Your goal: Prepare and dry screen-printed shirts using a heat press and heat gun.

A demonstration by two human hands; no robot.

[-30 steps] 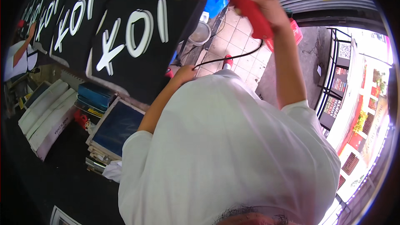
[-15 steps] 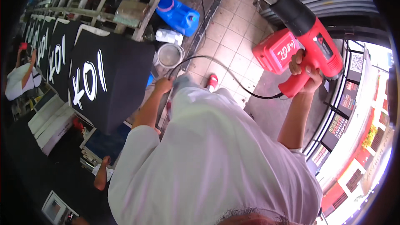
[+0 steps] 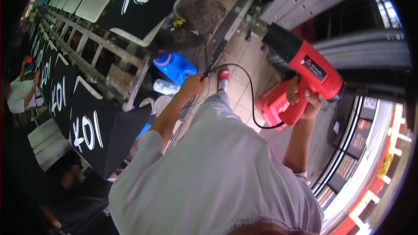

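A red heat gun (image 3: 317, 68) with a wide black nozzle is held up on the right, its nozzle toward the far left. My right hand (image 3: 307, 101) is wrapped round its handle. From the handle's base a black cord (image 3: 252, 91) loops over the tiled floor to my left hand (image 3: 193, 86). The fingers of that hand are closed on the cord. Just beyond it a blue jug (image 3: 175, 68) and a white bottle (image 3: 166, 87) lie by the floor's edge. Behind the gun stands a red plastic container (image 3: 271, 101), partly hidden.
Black boxy panels with white lettering (image 3: 89, 132) line the left, beside a wooden slatted rack (image 3: 102, 43). Another panel (image 3: 146, 6) is at the far left. A person (image 3: 22, 93) stands at the left rim. Metal ladder-like rails (image 3: 313, 0) and grey pipes (image 3: 357, 54) are at the far right.
My left hand has moved forward with the cord, and a red-shod foot now shows farther ahead. The view has shifted, bringing a far panel into sight. The heat gun stays in my right hand.
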